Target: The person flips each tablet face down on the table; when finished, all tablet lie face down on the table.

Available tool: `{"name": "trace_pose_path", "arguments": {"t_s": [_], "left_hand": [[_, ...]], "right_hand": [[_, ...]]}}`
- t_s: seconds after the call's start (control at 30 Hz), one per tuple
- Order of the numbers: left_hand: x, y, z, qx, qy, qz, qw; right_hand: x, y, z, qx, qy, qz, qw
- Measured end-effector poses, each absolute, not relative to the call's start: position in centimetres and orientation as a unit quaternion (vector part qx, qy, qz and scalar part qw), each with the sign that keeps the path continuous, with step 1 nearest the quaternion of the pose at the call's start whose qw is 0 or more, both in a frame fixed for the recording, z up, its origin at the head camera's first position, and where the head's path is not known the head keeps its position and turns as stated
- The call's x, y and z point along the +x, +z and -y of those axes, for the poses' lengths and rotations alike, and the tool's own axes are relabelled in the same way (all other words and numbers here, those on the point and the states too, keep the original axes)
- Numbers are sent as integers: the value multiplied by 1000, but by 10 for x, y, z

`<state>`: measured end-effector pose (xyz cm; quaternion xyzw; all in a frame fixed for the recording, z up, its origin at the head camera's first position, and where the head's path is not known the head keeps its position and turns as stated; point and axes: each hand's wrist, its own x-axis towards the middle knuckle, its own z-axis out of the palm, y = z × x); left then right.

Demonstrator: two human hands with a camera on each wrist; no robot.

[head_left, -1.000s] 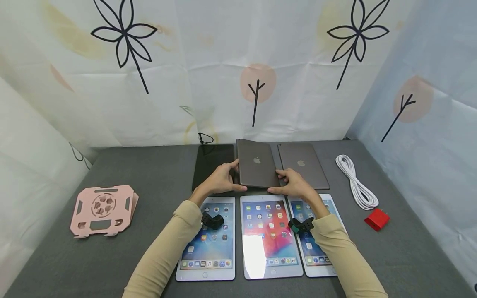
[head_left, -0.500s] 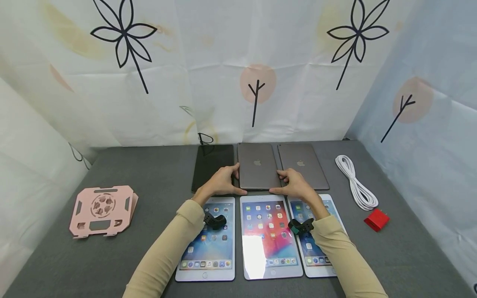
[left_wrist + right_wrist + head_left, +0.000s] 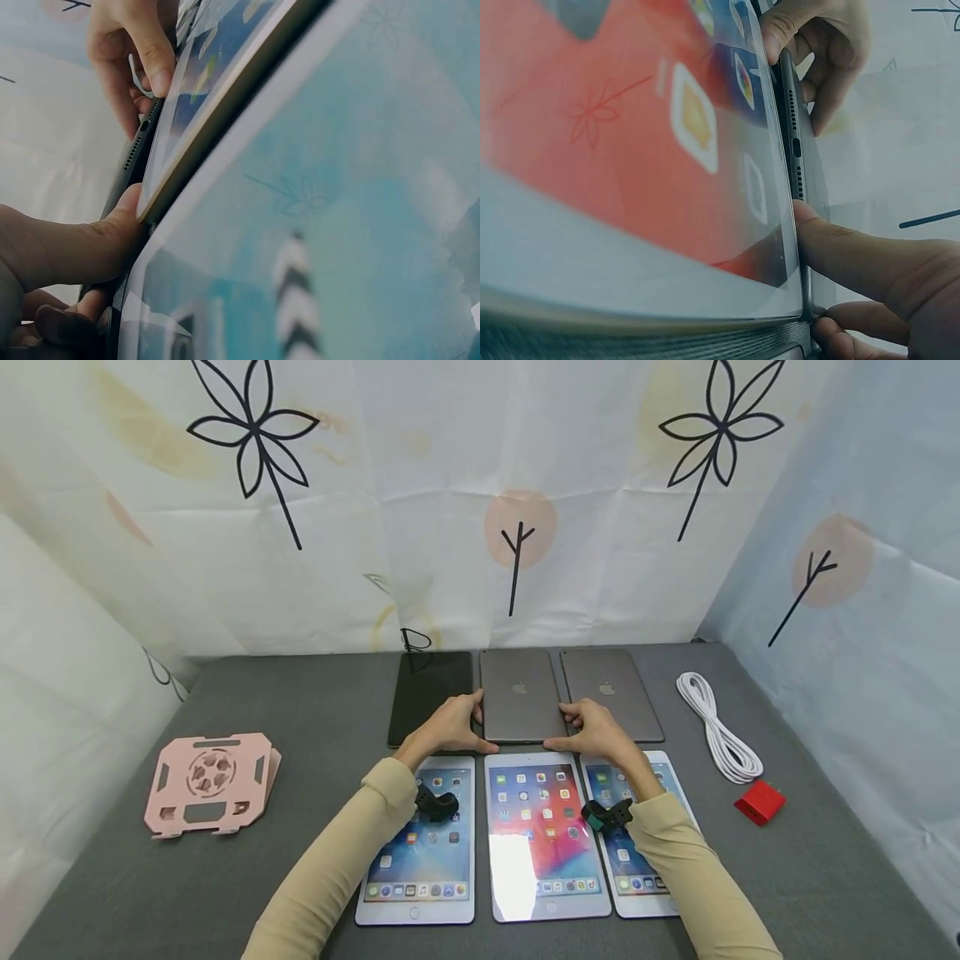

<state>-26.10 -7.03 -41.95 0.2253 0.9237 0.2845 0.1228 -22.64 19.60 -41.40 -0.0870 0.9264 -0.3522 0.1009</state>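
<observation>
A curtained tabletop booth
Patterned cloth sheets (image 3: 600,560) hang behind and at both sides of a grey-covered table (image 3: 187,893).

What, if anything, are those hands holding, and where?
The flat, dark-grey rectangular tablet, middle of the back row: left hand and right hand grip its near corners.

Glare whitens the front middle tablet (image 3: 550,837) — wrist views dim.
</observation>
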Motion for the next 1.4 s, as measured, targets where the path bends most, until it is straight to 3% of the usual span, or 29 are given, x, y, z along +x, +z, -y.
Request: {"name": "trace_pose_path", "arguments": {"t_s": [1.4], "left_hand": [[-270,-424,71,232,291,-919,129]], "right_hand": [[-221,-419,-196,-90,-371,-919,95]]}}
